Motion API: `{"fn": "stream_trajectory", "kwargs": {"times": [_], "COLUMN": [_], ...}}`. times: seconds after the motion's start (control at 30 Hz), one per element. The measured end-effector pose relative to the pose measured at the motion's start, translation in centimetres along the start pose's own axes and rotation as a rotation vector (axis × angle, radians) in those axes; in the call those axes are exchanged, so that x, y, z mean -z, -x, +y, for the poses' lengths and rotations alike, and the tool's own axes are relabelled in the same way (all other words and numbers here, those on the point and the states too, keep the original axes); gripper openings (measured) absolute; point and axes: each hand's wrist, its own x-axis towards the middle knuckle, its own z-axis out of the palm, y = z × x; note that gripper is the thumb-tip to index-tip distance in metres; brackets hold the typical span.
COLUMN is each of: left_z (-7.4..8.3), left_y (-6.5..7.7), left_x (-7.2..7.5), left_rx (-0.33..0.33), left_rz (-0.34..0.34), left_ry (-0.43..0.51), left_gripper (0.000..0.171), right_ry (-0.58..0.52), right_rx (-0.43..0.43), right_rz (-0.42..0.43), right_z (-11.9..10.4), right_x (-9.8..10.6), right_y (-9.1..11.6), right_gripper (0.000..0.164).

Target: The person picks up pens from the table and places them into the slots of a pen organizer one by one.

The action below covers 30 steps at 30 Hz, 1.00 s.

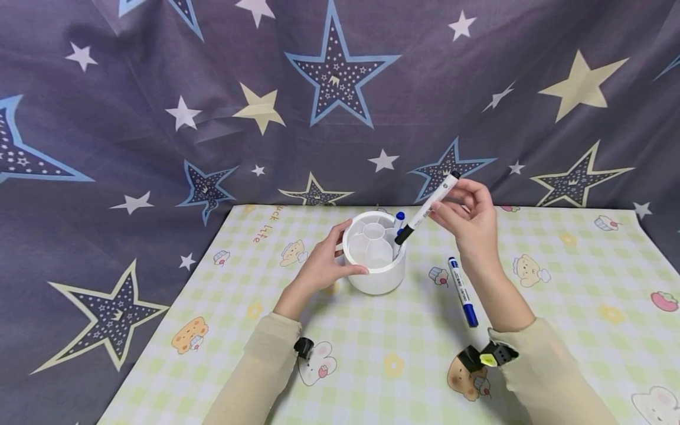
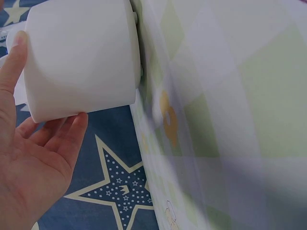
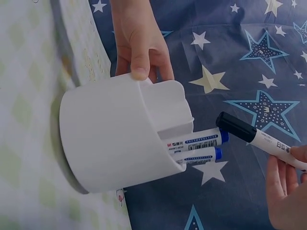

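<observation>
Pinches black marker in right hand, long axis slanting down-left, larger cap nearest blue markers standing in cup; grips cup from its left side with left hand.

Head cam: we look forward and down from farthest back, taking in the table and the star cloth behind it. On the left wrist cam we sit close, rolled so the table runs up the right side, facing the white holder past the left hand; right wrist cam is also close and rolled, table at left, facing the holder's other side. All three share holder, left hand, table and cloth.
</observation>
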Motion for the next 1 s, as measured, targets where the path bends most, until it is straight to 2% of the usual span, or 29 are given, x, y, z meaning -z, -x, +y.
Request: {"fn": "stream_trajectory", "kwargs": {"times": [0.33,0.8,1.0], "left_z": [-0.1,-0.2,-0.3], "left_y": [0.1,0.0,0.0], "left_x": [0.0,0.0,0.0], "left_rx": [0.001,-0.009,-0.007], "left_rz": [0.003,0.003,0.005], "left_ry": [-0.011,0.002,0.002], "left_gripper": [0.108,0.107,0.107], "right_ry": [-0.018,0.144,0.214], "right_rx": [0.029,0.092,0.092], "right_rz": [0.000,-0.027,-0.050], "right_z": [0.8,2.4,2.9], "right_x": [-1.6,-3.0,-3.4], "right_y": [-1.1,-2.3,-2.6], "right_gripper": [0.049,0.047,0.047]}}
